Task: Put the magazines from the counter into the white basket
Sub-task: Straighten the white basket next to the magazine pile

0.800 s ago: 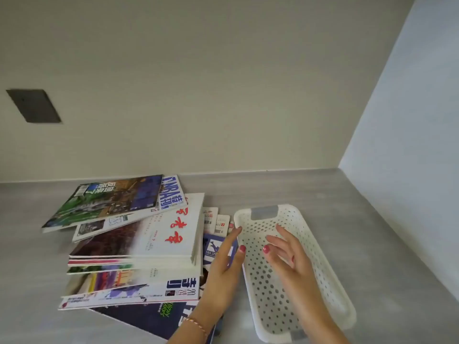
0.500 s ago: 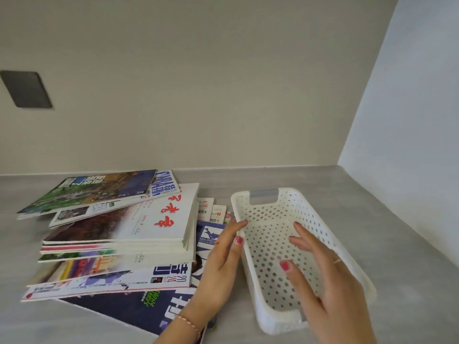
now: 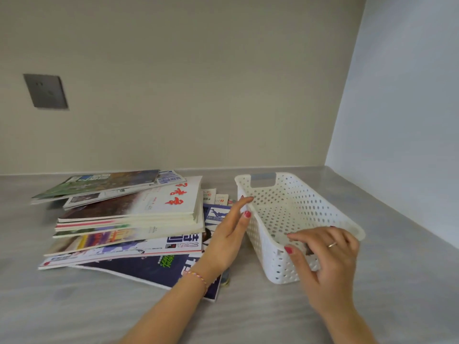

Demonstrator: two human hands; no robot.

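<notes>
A white perforated basket (image 3: 263,240) stands empty on the grey counter, right of centre. A loose stack of several magazines (image 3: 149,209) lies to its left; the top thick one has red characters on a white cover. My left hand (image 3: 227,235) is flat with fingers apart, its fingertips against the basket's left wall, over a dark blue magazine (image 3: 149,269) at the bottom of the pile. My right hand (image 3: 330,264) grips the basket's near end, fingers curled over the rim and thumb outside.
The grey counter (image 3: 99,314) ends at a beige back wall with a dark socket plate (image 3: 46,91). A pale side wall (image 3: 402,135) closes the right side, close to the basket.
My right hand has come from inside the basket back to its near end and taken hold of the rim. My left hand stays against the basket's left side. The view has dropped lower.
</notes>
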